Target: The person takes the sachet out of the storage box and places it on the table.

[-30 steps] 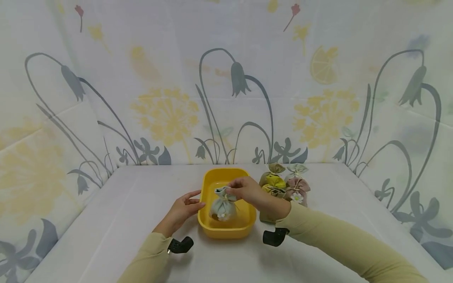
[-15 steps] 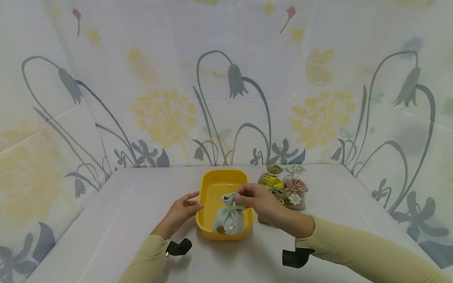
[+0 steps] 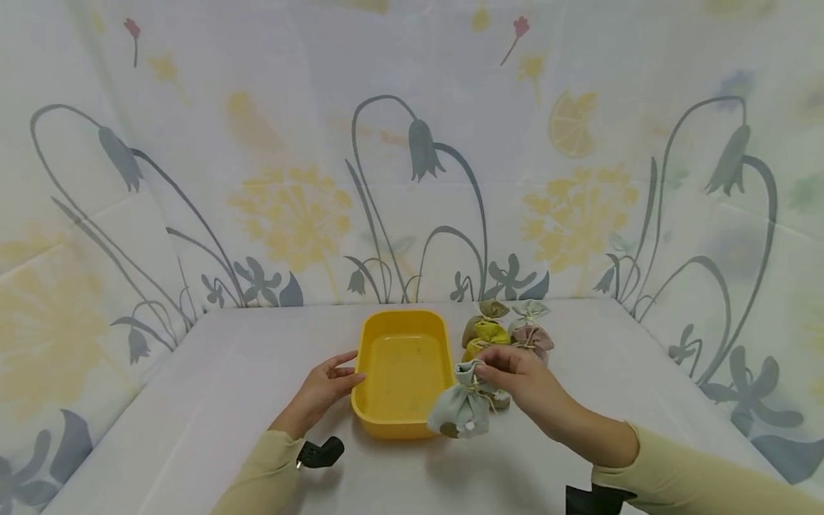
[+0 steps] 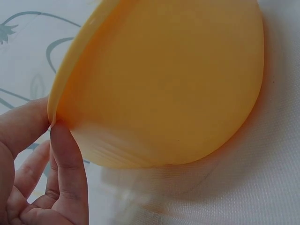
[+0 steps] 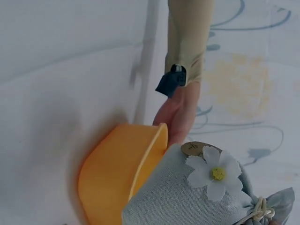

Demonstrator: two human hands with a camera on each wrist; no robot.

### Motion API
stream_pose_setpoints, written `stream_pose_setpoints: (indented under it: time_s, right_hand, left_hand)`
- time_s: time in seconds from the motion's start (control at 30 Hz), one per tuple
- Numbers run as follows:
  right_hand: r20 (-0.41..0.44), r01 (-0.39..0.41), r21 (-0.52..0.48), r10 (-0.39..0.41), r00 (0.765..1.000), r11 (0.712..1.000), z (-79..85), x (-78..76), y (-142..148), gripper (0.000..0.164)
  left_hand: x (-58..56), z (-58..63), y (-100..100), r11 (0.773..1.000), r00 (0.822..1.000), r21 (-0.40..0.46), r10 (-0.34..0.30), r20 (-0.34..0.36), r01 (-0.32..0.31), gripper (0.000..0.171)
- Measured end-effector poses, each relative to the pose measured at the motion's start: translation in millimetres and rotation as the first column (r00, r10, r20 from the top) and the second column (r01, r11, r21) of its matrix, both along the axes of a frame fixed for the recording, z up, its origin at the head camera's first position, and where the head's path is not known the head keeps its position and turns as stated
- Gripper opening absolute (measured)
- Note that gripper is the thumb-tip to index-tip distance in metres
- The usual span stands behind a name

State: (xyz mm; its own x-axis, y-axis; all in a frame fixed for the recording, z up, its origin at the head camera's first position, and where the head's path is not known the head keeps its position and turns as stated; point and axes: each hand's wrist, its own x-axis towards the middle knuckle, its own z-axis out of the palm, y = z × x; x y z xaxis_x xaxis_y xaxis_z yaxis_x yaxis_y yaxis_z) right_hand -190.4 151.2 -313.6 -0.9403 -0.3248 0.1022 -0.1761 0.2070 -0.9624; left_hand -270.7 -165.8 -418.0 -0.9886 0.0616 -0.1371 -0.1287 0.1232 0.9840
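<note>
My right hand (image 3: 531, 386) pinches the gathered neck of a pale grey-green drawstring pouch (image 3: 460, 411). The pouch hangs by the near right corner of a yellow plastic tub (image 3: 402, 429), overlapping its rim in the head view. A white flower with a yellow centre (image 5: 217, 174) and a small brown tag (image 5: 196, 148) decorate the pouch cloth. On the opposite side, my left hand (image 3: 324, 390) holds the tub's left rim; in the left wrist view its fingertips (image 4: 63, 140) pinch the edge. Nothing lies in the tub.
Behind my right hand several more pouches stand grouped: a yellow pouch (image 3: 492, 334), a pink pouch (image 3: 533, 337), an olive-brown pouch (image 3: 492, 309) and a pale pouch (image 3: 531, 310). A white cloth covers the table (image 3: 270, 343), and a printed floral curtain (image 3: 309, 143) hangs behind it.
My right hand has lifted the grey-green pouch from inside the tub and carried it right, past the near right rim. The left hand keeps its hold on the tub.
</note>
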Motion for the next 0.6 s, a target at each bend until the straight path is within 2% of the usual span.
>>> stream_pose_setpoints:
  time_s: [0.33,0.6]
  right_hand:
    - [-0.014,0.169,0.083,-0.168,0.986,0.982,-14.5,4.4,51,0.030]
    - [-0.063,0.300,0.177,-0.293,0.954,0.937,-26.3,0.6,85,0.033]
  left_hand:
    - [1.5,0.5,-3,1.000,1.000,-0.017,0.012,0.026,-0.011,0.059]
    - [-0.8,3.2,1,1.000,0.999,0.013,0.020,0.038,-0.020,0.058]
